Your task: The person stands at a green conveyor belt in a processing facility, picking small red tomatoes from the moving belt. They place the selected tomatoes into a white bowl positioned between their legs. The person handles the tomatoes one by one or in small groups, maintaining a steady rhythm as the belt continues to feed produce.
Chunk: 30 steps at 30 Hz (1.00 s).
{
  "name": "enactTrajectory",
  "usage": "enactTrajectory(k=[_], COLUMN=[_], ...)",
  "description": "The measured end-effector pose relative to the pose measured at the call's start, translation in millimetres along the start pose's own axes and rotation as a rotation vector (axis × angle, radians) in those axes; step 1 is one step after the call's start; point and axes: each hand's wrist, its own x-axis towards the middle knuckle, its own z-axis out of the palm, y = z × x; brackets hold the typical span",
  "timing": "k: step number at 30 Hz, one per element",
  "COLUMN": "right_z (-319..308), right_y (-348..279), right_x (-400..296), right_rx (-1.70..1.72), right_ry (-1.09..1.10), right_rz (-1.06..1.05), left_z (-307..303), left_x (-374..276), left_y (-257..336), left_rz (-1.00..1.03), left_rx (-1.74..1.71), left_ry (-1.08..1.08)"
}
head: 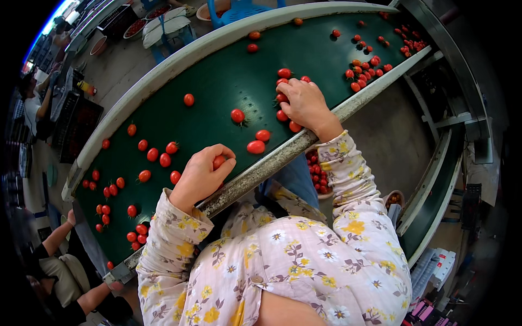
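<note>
A green conveyor belt [216,77] runs in front of me with red cherry tomatoes [256,147] scattered over it. My left hand [202,174] is above its near side, thumb and forefinger curled round a cherry tomato [218,162]. Farther right, my right hand [305,104] reaches over the near rail, palm down, its curled fingers among several cherry tomatoes [281,98]. Whether it grips any of them is hidden. A tomato with a green calyx [237,115] lies between my hands. Beyond my right hand is a looser cluster of tomatoes [361,73].
A worn metal rail [261,167] edges the belt before my body. Below it stands a container of tomatoes [319,173]. A blue plastic stool [242,12] stands beyond the far rail [163,61]. Another person's arm [57,236] is at the belt's left end; a second person [36,102] works farther off.
</note>
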Motion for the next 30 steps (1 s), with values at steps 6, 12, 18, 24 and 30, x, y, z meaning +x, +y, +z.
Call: enactTrajectory(k=[6, 12, 18, 24, 30], right_z=[-39.6, -37.0, 134.6, 200.3, 185.7], right_y=[11.6, 94.7, 160.2, 166.2, 205.5], right_x=[-38.0, -140.6, -270.8, -315.7, -293.2], right_rx=[1.038, 1.657, 1.278, 1.219, 1.332], right_ry=[0.195, 0.454, 0.095, 0.0, 0.207], right_rz=[0.289, 0.571, 1.331, 1.752, 1.476], left_z=[4.7, 15.2, 22.9, 26.6, 29.8], left_x=[8.7, 14.0, 23.8, 34.8, 45.8], left_y=[5.8, 17.1, 33.7, 29.8, 40.7], left_rz=[-0.023, 0.006, -0.021, -0.056, -0.095], left_rx=[0.023, 0.01, -0.024, -0.09, -0.084], left_ry=[-0.015, -0.006, 0.004, 0.022, 0.003])
